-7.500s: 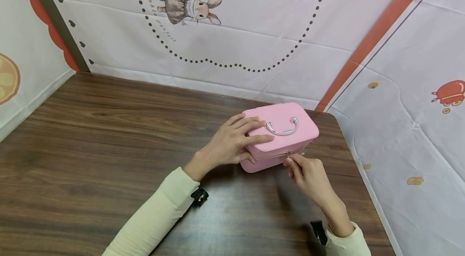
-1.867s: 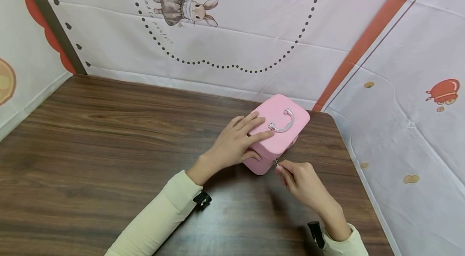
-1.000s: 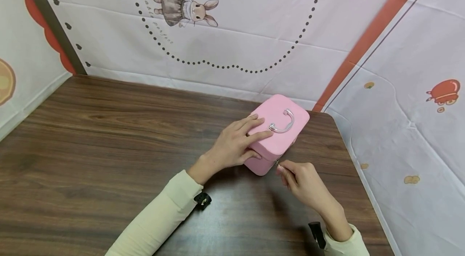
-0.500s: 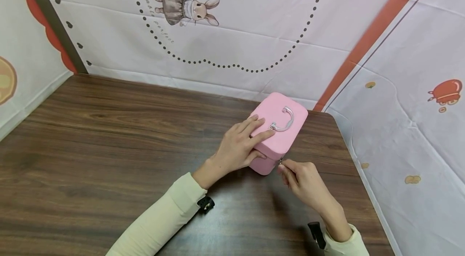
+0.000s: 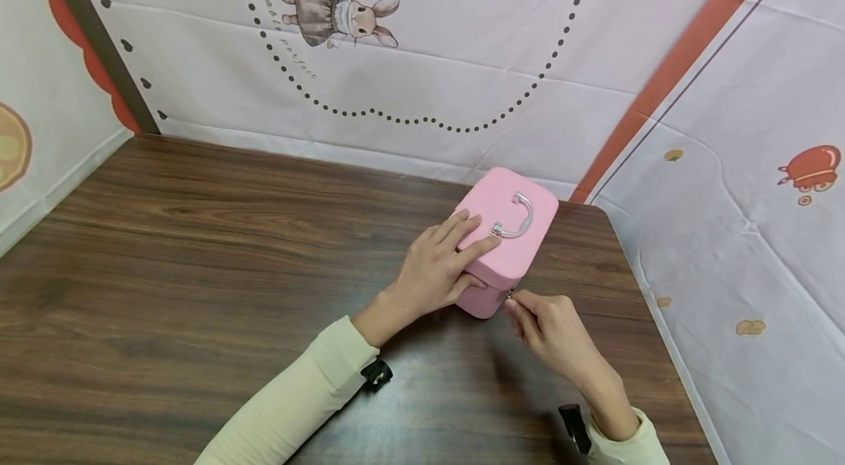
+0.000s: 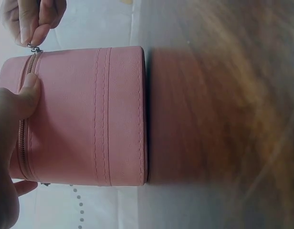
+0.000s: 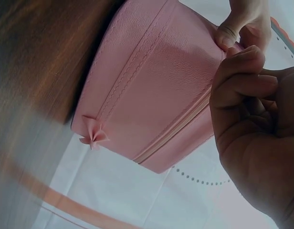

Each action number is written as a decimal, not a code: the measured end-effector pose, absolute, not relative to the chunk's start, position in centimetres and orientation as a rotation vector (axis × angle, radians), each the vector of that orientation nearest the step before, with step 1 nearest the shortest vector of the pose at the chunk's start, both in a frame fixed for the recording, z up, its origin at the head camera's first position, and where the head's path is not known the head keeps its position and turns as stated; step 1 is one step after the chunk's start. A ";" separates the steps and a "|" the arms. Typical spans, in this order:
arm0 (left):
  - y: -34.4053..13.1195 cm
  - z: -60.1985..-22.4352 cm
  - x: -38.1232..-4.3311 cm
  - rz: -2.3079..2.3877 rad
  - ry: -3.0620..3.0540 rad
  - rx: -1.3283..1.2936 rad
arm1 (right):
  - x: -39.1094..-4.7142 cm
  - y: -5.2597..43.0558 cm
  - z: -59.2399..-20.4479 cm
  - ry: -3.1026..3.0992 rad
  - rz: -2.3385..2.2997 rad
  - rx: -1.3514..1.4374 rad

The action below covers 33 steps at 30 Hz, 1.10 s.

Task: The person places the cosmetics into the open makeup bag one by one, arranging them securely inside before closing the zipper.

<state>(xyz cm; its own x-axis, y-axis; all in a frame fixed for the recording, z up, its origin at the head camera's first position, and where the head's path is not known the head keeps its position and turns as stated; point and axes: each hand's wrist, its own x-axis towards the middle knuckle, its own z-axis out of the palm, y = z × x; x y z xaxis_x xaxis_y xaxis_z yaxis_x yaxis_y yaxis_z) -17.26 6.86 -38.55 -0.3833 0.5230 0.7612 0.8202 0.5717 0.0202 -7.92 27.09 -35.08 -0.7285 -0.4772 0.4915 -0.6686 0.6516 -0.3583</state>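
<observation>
A pink zip-up vanity case [image 5: 502,263] stands upright on the table, its lid down and a silver handle [image 5: 528,219] on top. My left hand [image 5: 429,271] grips one end, fingers spread over the lid. Its thumb [image 6: 30,98] presses the end wall beside the zipper [image 6: 22,148], whose teeth look meshed there. At the near corner my right hand [image 5: 557,333] pinches the small metal zipper pull [image 6: 35,48] between thumb and forefinger. The fingers hide the pull in the right wrist view, where a pink bow [image 7: 93,133] shows low on the case's long side.
The dark wood-grain table [image 5: 198,267] stretches left of the case. A white printed cloth [image 5: 449,32] hangs close behind it, and another cloth [image 5: 726,230] runs along the right side. Each wrist carries a black strap [image 5: 378,374].
Over the whole span the case has turned counterclockwise, and the pull has gone from the long side to the near corner. Lately the left hand and case have shifted slightly, the hand rightward.
</observation>
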 end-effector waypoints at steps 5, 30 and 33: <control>7.0 -38.5 -17.2 -0.513 -2.056 -1.061 | -7.9 26.9 -35.1 -2.518 0.772 0.925; 7.9 -38.6 -16.6 -0.459 -2.062 -1.004 | -8.1 26.8 -35.4 -2.503 0.770 0.933; 8.1 -38.6 -16.5 -0.457 -2.060 -1.006 | -8.0 27.0 -35.4 -2.505 0.774 0.929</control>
<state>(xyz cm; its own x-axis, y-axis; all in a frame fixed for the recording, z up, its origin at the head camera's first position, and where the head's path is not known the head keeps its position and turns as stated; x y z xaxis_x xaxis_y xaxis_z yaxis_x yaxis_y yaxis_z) -16.54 8.06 -38.58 -0.3803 0.5016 0.7770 0.7830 0.6218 -0.0182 -8.04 26.96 -35.41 -0.7200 -0.4841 0.4973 -0.6803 0.6341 -0.3676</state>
